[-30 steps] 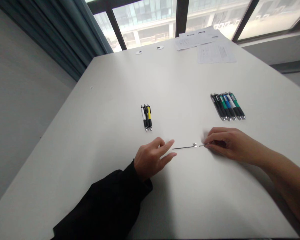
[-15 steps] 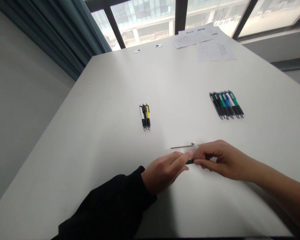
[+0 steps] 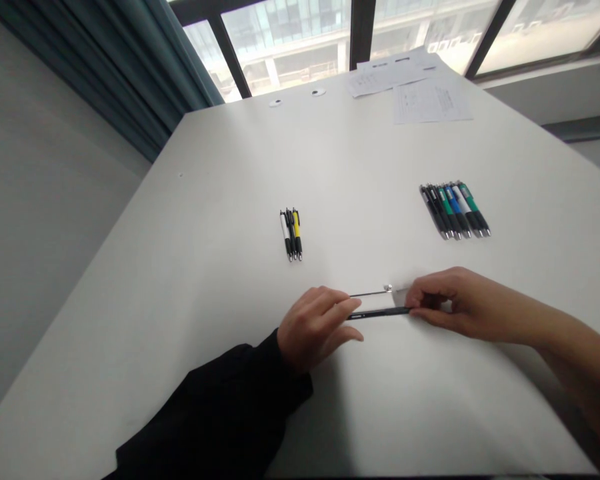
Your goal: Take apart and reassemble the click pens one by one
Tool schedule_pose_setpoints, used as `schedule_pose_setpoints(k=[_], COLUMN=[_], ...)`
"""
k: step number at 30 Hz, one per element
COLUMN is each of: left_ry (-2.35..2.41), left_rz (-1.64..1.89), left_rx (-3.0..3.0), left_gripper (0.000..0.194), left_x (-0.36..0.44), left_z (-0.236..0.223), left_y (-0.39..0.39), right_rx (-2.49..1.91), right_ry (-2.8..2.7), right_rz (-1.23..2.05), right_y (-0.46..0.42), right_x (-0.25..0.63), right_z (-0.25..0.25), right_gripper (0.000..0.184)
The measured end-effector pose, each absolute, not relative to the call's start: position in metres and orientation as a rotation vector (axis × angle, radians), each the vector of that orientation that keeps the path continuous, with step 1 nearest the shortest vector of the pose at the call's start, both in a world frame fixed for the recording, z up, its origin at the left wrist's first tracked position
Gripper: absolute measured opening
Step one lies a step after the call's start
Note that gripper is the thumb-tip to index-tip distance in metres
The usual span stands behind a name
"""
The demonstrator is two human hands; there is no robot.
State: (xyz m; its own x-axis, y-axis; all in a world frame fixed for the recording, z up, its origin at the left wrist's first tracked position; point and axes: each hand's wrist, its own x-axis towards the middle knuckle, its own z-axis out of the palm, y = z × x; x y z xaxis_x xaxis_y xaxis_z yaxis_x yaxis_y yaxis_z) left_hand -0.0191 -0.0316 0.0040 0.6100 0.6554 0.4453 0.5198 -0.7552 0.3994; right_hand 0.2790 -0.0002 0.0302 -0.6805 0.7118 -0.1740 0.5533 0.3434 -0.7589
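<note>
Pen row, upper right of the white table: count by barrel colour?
black plastic click pens: 2
green plastic click pens: 2
blue plastic click pen: 1
white plastic click pen: 1
Total: 6

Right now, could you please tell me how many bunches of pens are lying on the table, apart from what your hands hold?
2: a small bunch with white and yellow pens, left of your hands, and a larger bunch with green, blue and white pens, further right. Others could lie out of view.

The left hand [image 3: 316, 328] and right hand [image 3: 460, 305] grip a black pen barrel [image 3: 380, 313] just beside a thin refill [image 3: 369, 294] on a white table [image 3: 180, 300].
</note>
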Motion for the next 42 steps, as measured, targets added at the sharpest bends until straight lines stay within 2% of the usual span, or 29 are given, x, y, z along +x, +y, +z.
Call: schedule_pose_setpoints(k=[2, 8, 24, 30, 37, 42], left_ry=[1.005, 0.989, 1.021, 1.124, 1.429, 1.534], left_rz=[0.883, 0.721, 0.781, 0.877, 0.955, 0.884], left_rx=[2.623, 2.693, 2.642, 2.594, 2.478, 2.417], left_gripper=[0.038, 0.019, 0.020, 0.018, 0.035, 0.038], left_x=[-0.0265, -0.0299, -0.0258, -0.0257, -0.0251, -0.0252], left_z=[0.0021, 0.0010, -0.0015, -0.0036, -0.0003, 0.0009], left_y=[-0.0285, -0.0267, -0.0254, -0.0260, -0.0272, -0.0282], right_rx=[-1.153, -1.145, -1.132, -1.209, -1.320, -1.356], right_ry=[-2.432, -2.463, -2.523, -2.377, -2.248, -2.229], right_rz=[1.239, 1.183, 1.087, 1.092, 0.904, 0.947], right_y=[0.0015, 0.0020, 0.0001, 0.0014, 0.0048, 0.0048], right_x=[0.2820, 0.2792, 0.2740, 0.2779, 0.2806, 0.2831], right_z=[0.0308, 0.0303, 0.0307, 0.0319, 0.0294, 0.0261], right_gripper=[0.010, 0.013, 0.020, 0.021, 0.022, 0.024])
